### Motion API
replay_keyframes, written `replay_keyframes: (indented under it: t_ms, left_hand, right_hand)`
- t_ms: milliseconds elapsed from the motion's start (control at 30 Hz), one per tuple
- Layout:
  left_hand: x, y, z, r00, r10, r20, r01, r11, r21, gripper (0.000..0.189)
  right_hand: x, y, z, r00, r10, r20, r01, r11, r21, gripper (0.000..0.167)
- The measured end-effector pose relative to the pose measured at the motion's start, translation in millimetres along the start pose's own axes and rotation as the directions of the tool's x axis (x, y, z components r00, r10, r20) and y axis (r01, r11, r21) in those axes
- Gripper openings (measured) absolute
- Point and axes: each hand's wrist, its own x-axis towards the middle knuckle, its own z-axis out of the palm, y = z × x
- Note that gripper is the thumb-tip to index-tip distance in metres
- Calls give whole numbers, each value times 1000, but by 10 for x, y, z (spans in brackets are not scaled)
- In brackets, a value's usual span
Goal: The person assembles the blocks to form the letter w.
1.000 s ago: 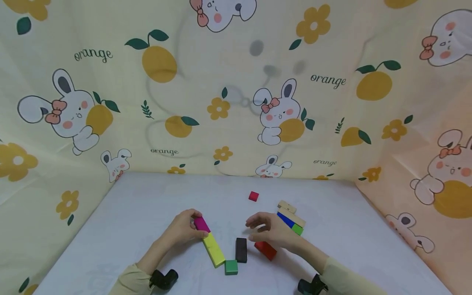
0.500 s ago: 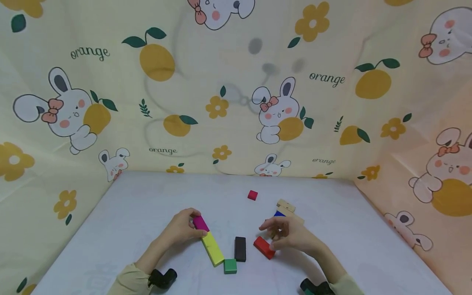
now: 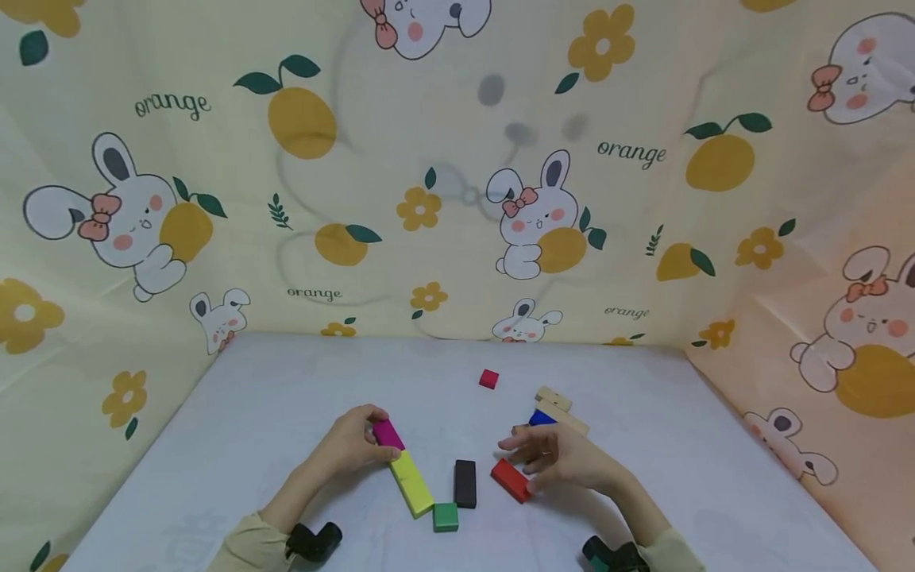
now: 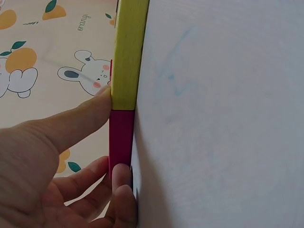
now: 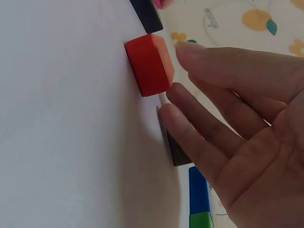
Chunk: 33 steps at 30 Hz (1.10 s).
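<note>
My left hand (image 3: 355, 437) pinches the magenta block (image 3: 389, 434), fingers at its far end and thumb where it meets the yellow block (image 3: 411, 485). These two blocks lie end to end in a slanting line. A green block (image 3: 445, 517) sits at the yellow one's near corner, with a black block (image 3: 465, 484) just behind it to the right. My right hand (image 3: 565, 459) hovers with loosely bent fingers beside the red block (image 5: 149, 65), its thumb overlapping that block's right end in the head view. Nothing is gripped in it.
Behind my right hand lie wooden blocks (image 3: 563, 415) and a blue block (image 5: 198, 190) joined by a green one (image 5: 201, 220). A dark brown block (image 5: 177, 151) shows under the fingers. A small red cube (image 3: 489, 379) sits farther back. Printed cloth (image 3: 457, 262) rises behind the table.
My right hand has moved right, from beside the black block to the red block, covering part of the blocks behind. The left hand stays on the magenta block.
</note>
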Motion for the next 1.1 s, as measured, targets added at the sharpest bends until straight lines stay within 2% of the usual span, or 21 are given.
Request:
replay_keyframes:
  t_ms: [467, 733, 1100]
  left_hand:
    - [12, -14, -6, 1000, 13, -9, -13, 1000, 1, 57]
    - [13, -30, -3, 1000, 28, -5, -28, 1000, -2, 57]
    - [-9, -17, 12, 1000, 26, -11, -26, 1000, -3, 57]
  right_hand:
    - [29, 22, 33, 994, -56, 94, 59, 998, -26, 55]
    - [28, 10, 58, 996, -19, 83, 25, 997, -74, 57]
    - [31, 29, 63, 999, -20, 43, 25, 990, -139, 53]
